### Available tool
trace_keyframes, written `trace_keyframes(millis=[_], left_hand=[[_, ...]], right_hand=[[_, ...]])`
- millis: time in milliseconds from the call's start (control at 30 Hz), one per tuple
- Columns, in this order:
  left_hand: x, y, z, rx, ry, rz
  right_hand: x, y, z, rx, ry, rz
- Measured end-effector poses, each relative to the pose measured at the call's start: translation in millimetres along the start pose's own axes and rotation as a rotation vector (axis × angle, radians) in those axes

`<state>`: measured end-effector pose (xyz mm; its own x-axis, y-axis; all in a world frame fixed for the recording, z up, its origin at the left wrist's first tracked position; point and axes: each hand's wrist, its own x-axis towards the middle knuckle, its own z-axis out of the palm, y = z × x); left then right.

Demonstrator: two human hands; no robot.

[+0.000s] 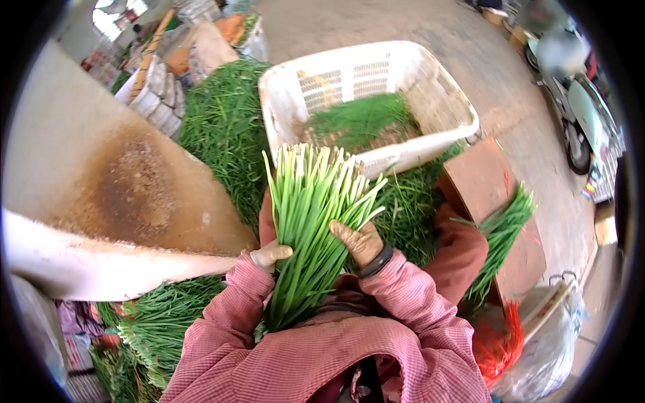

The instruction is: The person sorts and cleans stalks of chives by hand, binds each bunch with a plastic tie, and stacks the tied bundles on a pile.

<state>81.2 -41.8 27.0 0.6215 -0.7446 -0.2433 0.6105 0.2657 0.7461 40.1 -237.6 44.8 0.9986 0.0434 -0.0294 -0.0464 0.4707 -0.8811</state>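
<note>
1. Green bunch btwn both hands, in front of chest, white ends twd basket.
2. L hand & R hand each gripping bunch's sides, thumbs pressed on it.
3. Basket: white, loose greens in bottom.
4. 2nd bunch on brown board, R side.

Green bunch between both hands

WORN: jacket, pink, finely checked, neck opening rounded | left sleeve, long, same check | right sleeve, matching, dark band at wrist | left glove, pale, thin | right glove, tan, wrinkled, stained | trousers, plain reddish-brown | dark strap inside neckline
</note>
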Motion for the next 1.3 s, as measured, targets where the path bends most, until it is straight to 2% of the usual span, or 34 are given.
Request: trace_keyframes(millis=[33, 67, 133, 200, 267, 333, 400, 467, 500, 533, 600, 633, 667, 733, 800, 833, 867, 933, 967, 1033, 1133, 1200, 1267, 1300], left_hand=[[-0.5, 0.6, 0.6, 0.039, -0.024, 0.062], [7.0, 0.2, -4.4, 0.185, -0.086, 0.127], [14.9, 12.6, 20.7, 0.208, 0.069, 0.218], [35.1, 0.2, -14.9, 0.083, 0.036, 0.136], [45.8, 17.6, -5.6, -0.037, 0.062, -0.041], [51.2, 38.0, 27.2, -0.098, 0.079, 0.139], [62.7, 41.0, 25.1, -0.118, 0.123, 0.134], [77.2, 31.8, 38.4, 0.009, 0.278, 0.331], [91.8, 17.0, 38.3, 0.101, 0.314, 0.405], [103.1, 1.0, 35.8, 0.197, 0.348, 0.484], [101.4, -6.4, 45.6, 0.139, 0.057, 0.498], [86.6, 10.3, 69.4, 0.081, 0.195, 0.288], [89.4, 6.9, 71.4, -0.016, 0.195, 0.362], [76.7, 21.9, 80.6, -0.303, 0.035, 0.231], [89.8, 11.8, 76.9, -0.570, 0.004, 0.231], [98.3, 5.0, 74.3, -0.604, -0.010, 0.319], [103.4, 4.9, 71.0, -0.633, -0.024, 0.407], [86.6, 22.4, 79.5, -0.675, -0.014, 0.539], [80.1, 25.7, 73.4, -0.678, 0.021, 0.634], [44.1, 55.7, 64.3, -0.699, 0.097, 0.767], [2.9, 94.3, 16.0, -0.841, 0.202, 1.124], [13.2, 86.1, -26.5, -0.851, 0.212, 1.191], [15.6, 80.2, -35.9, -0.864, 0.208, 1.223], [15.4, 78.5, -31.1, -0.860, 0.266, 1.147]], right_hand=[[14.8, -2.7, -8.6, 0.542, -0.171, 0.116], [24.9, -1.8, -6.9, 0.072, -0.106, 0.038], [46.2, -11.0, -4.4, -0.102, -0.025, 0.117], [70.5, -12.5, -11.7, -0.183, -0.024, 0.183], [84.7, -31.2, -4.3, -0.382, 0.316, 0.460], [88.4, -31.9, -19.9, -0.152, 0.124, 0.261], [72.7, -37.2, -21.4, -0.074, 0.157, 0.095], [53.2, -53.6, 8.3, -0.178, 0.250, 0.041], [58.5, -33.8, 6.3, -0.395, 0.315, -0.171], [59.9, -40.4, 6.5, -0.593, 0.293, -0.161], [69.4, -47.2, -7.1, -0.630, 0.168, -0.144], [67.3, -65.3, -3.0, -0.419, 0.087, -0.064], [81.4, -60.2, -22.9, -0.578, 0.022, -0.097], [82.9, -84.9, -10.8, -0.294, -0.050, 0.097], [89.7, -101.4, 0.5, -0.789, -0.100, -0.053], [96.5, -107.7, 7.1, -0.917, -0.133, 0.011], [101.2, -114.4, 18.4, -1.088, -0.206, -0.053], [122.1, -125.9, 42.4, -1.253, -0.507, -0.114], [136.7, -122.1, 60.4, -1.253, -0.540, -0.118], [165.3, -111.3, 104.9, -1.264, -0.861, -0.082], [187.1, -81.0, 201.0, -1.403, -0.974, -0.012], [212.8, -47.4, 218.7, -1.480, -0.994, 0.097], [208.5, -44.3, 201.2, -1.226, -0.987, 0.168], [202.8, -42.6, 187.0, -1.225, -1.015, 0.012]])
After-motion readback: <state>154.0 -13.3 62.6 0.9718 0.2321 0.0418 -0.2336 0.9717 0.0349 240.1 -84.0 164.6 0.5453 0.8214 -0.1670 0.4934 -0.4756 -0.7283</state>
